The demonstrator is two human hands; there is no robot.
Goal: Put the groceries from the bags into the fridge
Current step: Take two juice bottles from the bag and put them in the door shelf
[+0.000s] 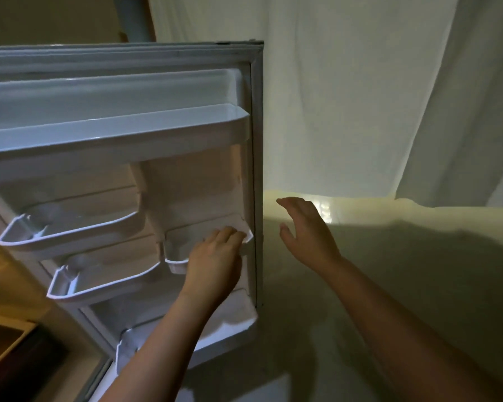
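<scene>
The white fridge door (256,140) stands swung open, its inner side facing me, with several empty door bins. My left hand (215,259) rests on the small bin (177,256) at the door's right edge, fingers curled over its rim. My right hand (305,227) hovers just past the door's outer edge, fingers spread, holding nothing. No groceries or bags are in view.
A long top door bin (114,134) spans the door; two curved bins (70,230) sit lower left and a bottom bin (230,320) below. The lit fridge interior (0,285) shows at far left. White curtains (389,97) hang behind, above a dim floor (389,285).
</scene>
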